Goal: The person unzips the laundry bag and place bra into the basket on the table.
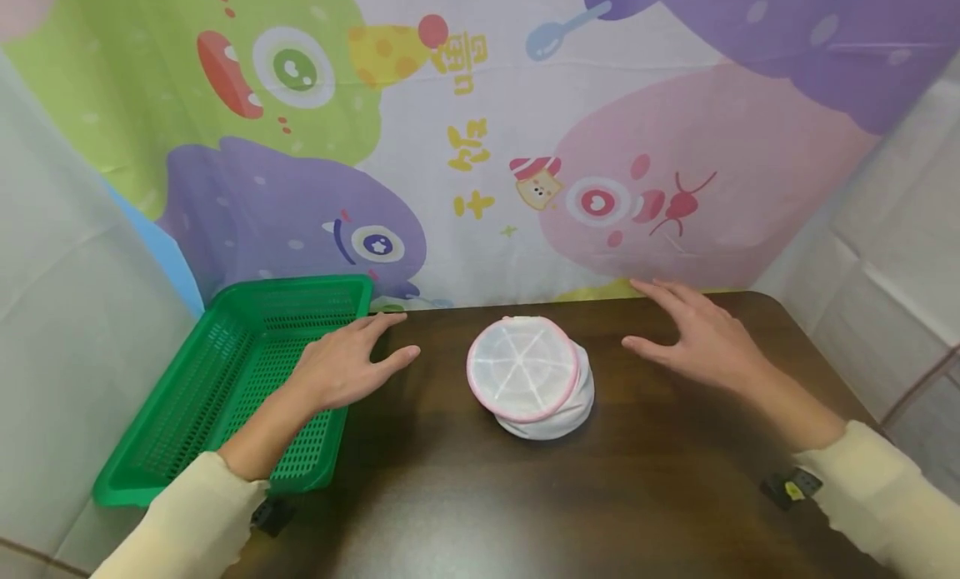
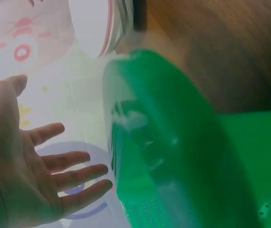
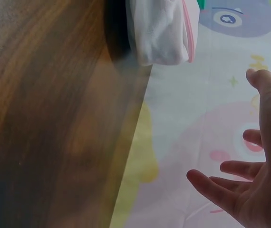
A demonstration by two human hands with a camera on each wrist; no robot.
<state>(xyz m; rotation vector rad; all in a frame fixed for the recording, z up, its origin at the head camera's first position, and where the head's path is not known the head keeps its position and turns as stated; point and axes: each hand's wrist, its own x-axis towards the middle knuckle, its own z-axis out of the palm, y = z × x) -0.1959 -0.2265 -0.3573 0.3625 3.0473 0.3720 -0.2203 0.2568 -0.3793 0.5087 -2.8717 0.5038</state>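
Observation:
A round white cloth bag with a pink-edged, see-through top crossed by spoke-like lines sits on the dark wooden table, between the two hands. To its left, my left hand hovers above the right rim of a green plastic basket, fingers spread and holding nothing. My right hand is held in the air to the right of the bag, thumb and fingers apart, touching nothing. Both wrist views show the bare hands too, the left beside the basket's rim and the right away from the bag's side.
Behind the table hangs a cloth printed with cartoon monsters, close to the table's back edge. Pale walls rise on both sides. The slotted basket takes up the table's left side.

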